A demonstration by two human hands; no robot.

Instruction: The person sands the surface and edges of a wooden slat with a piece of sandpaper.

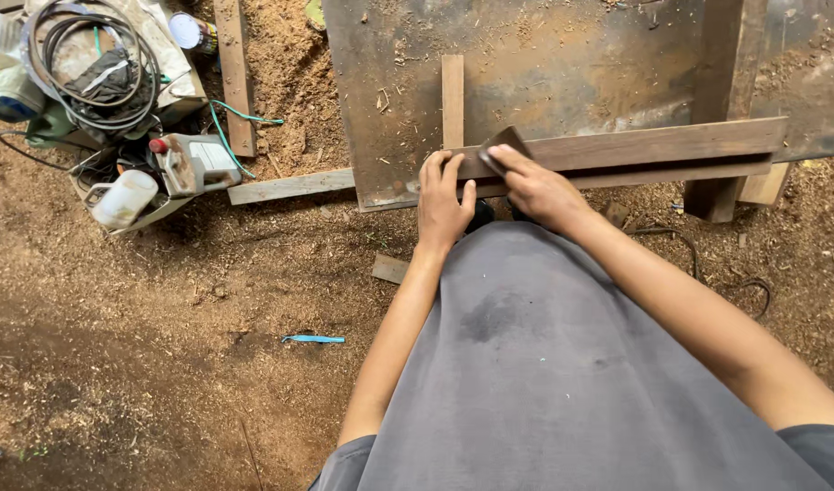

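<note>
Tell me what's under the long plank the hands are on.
The plank lies across a dusty dark board, with an upright wood strip behind it. The hands and shirt hide what's beneath its near end.
</note>
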